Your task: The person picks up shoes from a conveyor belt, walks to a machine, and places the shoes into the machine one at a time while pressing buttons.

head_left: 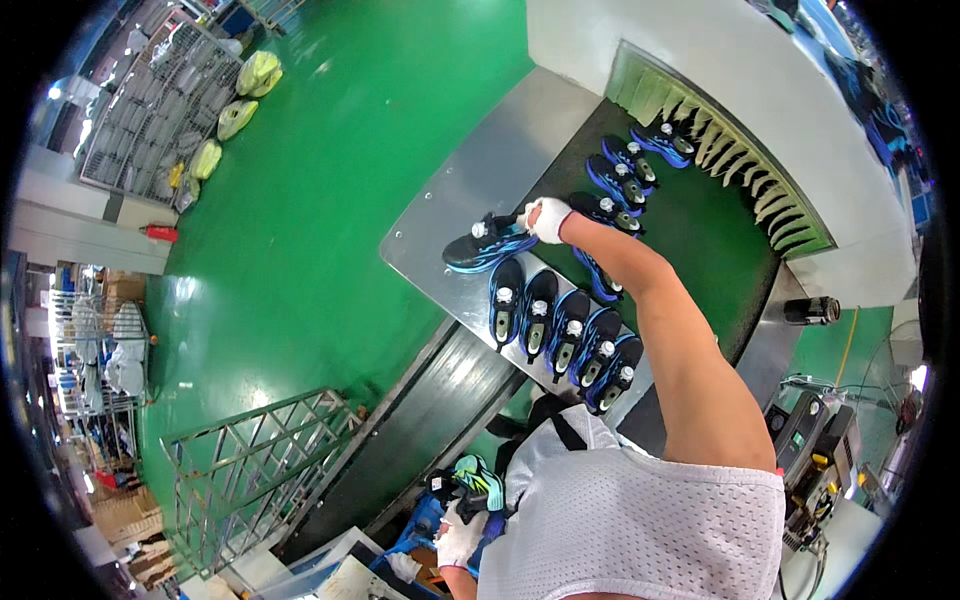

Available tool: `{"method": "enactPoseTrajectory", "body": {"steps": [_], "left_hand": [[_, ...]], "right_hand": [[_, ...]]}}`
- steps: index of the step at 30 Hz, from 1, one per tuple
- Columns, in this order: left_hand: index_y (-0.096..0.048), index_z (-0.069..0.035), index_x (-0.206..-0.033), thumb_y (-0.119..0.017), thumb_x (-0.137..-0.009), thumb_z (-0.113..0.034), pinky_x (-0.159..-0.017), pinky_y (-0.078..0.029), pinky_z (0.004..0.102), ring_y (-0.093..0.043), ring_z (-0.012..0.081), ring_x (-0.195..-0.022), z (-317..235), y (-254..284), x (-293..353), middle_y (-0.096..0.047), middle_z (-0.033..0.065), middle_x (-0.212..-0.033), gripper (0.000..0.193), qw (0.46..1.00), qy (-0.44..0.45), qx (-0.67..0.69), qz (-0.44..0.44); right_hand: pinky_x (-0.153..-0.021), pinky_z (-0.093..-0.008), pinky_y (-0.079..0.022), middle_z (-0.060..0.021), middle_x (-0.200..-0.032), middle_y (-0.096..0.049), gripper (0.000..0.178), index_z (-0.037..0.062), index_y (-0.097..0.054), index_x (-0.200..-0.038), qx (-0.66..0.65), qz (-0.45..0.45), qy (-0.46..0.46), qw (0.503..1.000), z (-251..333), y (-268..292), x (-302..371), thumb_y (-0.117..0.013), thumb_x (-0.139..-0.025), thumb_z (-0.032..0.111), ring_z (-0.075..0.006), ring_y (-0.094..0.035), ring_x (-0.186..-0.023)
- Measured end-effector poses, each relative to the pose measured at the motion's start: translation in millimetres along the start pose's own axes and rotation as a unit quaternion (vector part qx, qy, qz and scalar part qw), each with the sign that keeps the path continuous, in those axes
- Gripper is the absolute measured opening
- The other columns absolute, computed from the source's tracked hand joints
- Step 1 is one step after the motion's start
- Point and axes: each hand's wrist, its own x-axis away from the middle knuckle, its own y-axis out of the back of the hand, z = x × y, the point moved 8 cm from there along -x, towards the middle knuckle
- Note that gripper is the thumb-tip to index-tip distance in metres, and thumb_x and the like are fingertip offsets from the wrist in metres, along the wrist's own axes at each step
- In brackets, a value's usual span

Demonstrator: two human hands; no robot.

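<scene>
Got black shoe (485, 247) with blue sole and bright blue sides, held at heel end, toe pointing left over the metal tabletop (428, 212), near its rounded corner. Looks roughly sole-down; can't tell if resting or slightly raised. Shows a white patch on the instep.

Also got what looks like a second shoe (480, 478), held low in view, well apart from first. Striped green and turquoise, black toward left. Partly covered; can't tell toe from heel.

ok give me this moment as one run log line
right hand: gripping heel of black-blue shoe | left hand: at green-black shoe | nearby: row of five shoes on metal table
</scene>
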Motion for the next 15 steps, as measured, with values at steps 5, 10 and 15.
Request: {"method": "enactPoseTrajectory", "body": {"steps": [5,10,15], "left_hand": [[-0.065,0.0,-0.119,-0.078,-0.081,-0.019,-0.085,-0.055,0.0356,-0.07,0.0232,-0.094,29.0,-7.9,-0.6,-0.074,0.0138,-0.105,0.044,0.994,0.055,-0.047,-0.082],[-0.061,-0.005,-0.13,-0.08,-0.082,-0.029,-0.09,-0.055,0.0386,-0.071,0.0278,-0.103,-31.9,9.2,-3.7,-0.074,0.0146,-0.113,0.057,0.992,0.057,-0.105,-0.046],[-0.059,-0.012,-0.135,-0.08,-0.08,-0.045,-0.094,-0.053,0.0412,-0.069,0.0336,-0.11,-51.0,17.1,-1.2,-0.071,0.0174,-0.119,0.068,0.978,0.068,-0.193,-0.048]], "right_hand": [[-0.075,-0.0462,-0.056,-0.0146,-0.086,-0.071,0.025,0.0144,-0.068,-0.097,-0.132,-0.07,0.156,0.976,48.7,60.3,-15.1,-0.068,-0.08,0.033,-0.0355,-0.07,-0.085],[-0.079,-0.0463,-0.055,-0.0165,-0.089,-0.07,0.046,0.0071,-0.069,-0.091,-0.204,-0.06,0.123,0.969,79.5,127.6,-5.0,-0.073,-0.074,0.05,-0.0368,-0.069,-0.087],[-0.082,-0.0459,-0.055,-0.0174,-0.089,-0.071,0.047,0.0065,-0.071,-0.089,-0.275,-0.094,0.088,0.953,87.8,133.8,-13.4,-0.074,-0.076,0.051,-0.0366,-0.07,-0.091]]}}
